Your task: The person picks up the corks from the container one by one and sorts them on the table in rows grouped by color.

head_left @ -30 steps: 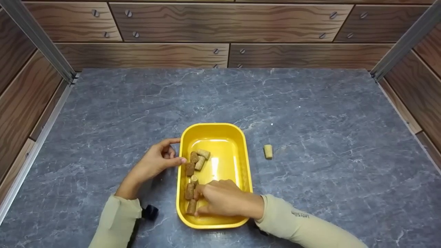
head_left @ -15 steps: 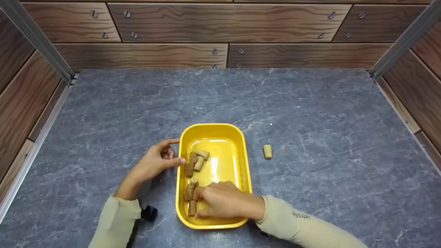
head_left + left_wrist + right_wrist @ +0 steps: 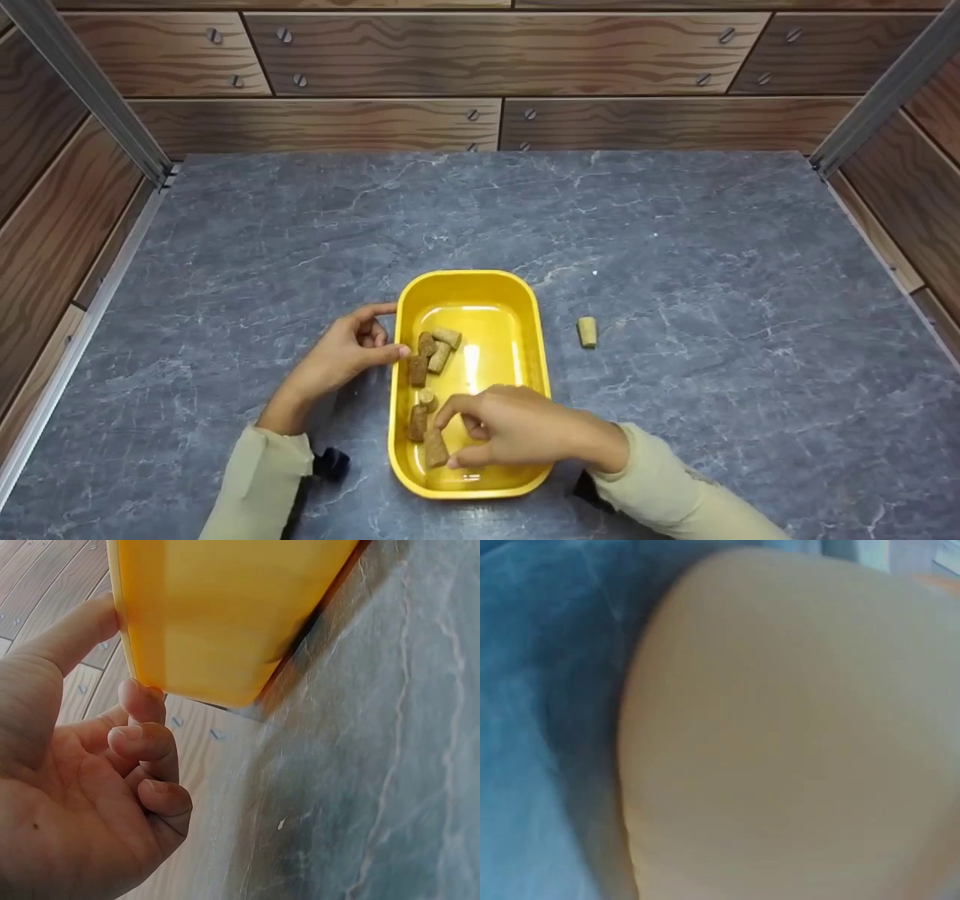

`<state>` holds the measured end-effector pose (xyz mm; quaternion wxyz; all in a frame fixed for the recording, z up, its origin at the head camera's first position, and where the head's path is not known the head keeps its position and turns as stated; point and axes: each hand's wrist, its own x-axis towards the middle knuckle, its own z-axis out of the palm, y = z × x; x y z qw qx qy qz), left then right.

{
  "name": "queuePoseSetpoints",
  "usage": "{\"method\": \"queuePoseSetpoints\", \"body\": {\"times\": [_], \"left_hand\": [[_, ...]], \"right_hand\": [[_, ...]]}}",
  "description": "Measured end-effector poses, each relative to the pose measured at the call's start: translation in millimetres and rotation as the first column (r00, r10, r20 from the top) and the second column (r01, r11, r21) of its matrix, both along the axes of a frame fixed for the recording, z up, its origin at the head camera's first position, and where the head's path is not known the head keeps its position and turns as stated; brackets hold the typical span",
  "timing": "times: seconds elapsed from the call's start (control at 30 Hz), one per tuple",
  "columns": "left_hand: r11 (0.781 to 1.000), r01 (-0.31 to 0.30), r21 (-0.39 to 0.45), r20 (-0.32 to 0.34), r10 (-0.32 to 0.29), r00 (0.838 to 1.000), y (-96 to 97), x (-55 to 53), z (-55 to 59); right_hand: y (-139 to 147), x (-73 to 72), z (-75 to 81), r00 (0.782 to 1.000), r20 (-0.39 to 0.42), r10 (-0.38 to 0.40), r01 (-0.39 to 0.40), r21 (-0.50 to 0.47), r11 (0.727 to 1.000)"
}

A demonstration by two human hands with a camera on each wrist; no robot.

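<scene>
A yellow tray [image 3: 469,491] lies lengthwise on the table in the head view. My right hand [image 3: 525,427] is inside its near half, pinching a tapered cork stopper [image 3: 436,448] between thumb and index finger. Close beside that stopper are a darker cork [image 3: 418,424] and a pale one [image 3: 427,398] showing its round end. Farther up the left wall, several brown and pale corks [image 3: 439,358] cluster together. My left hand [image 3: 341,352] holds the tray's left rim, thumb tip over the edge; in the left wrist view its other fingers curl below the yellow wall [image 3: 217,622].
One pale cork [image 3: 587,332] stands apart on the grey marbled tabletop [image 3: 712,262], right of the tray. Wood-patterned panels [image 3: 375,56] and metal posts [image 3: 97,97] border the table. A pale sleeve [image 3: 780,727] fills most of the right wrist view.
My right hand has lifted back a little to the right, drawing the near cork stopper away from the tray's left wall. My left hand keeps its place on the rim.
</scene>
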<state>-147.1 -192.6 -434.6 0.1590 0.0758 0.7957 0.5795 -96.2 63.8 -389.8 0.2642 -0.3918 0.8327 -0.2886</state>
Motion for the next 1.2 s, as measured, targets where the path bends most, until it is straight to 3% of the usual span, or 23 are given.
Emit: {"method": "queuePoseSetpoints", "body": {"times": [0.1, 0.23, 0.43, 0.9, 1.2], "left_hand": [[1.000, -0.004, -0.006, 0.001, 0.004, 1.000, 0.1, 0.1, -0.8], [1.000, -0.007, -0.007, 0.004, 0.007, 1.000, -0.1, 0.6, -1.0], [1.000, -0.011, -0.015, 0.006, 0.011, 1.000, -0.5, 1.6, -1.4], [0.999, -0.003, -0.042, -0.010, 0.003, 1.000, -1.4, 1.0, -2.7], [0.998, -0.002, -0.055, -0.014, 0.001, 1.000, -0.7, 1.4, -1.5]], "right_hand": [[16.8, -3.6, 4.5, 0.997, 0.074, -0.006, 0.017, -0.149, 0.989], [42.8, -7.4, 9.7, 0.989, 0.147, -0.008, 0.055, -0.320, 0.946], [82.5, -12.1, 15.6, 0.986, 0.163, -0.045, 0.116, -0.457, 0.882], [142.8, -16.5, 8.6, 0.956, 0.166, -0.242, 0.286, -0.344, 0.895], [162.0, -17.6, 1.9, 0.919, 0.216, -0.329, 0.368, -0.173, 0.914]]}}
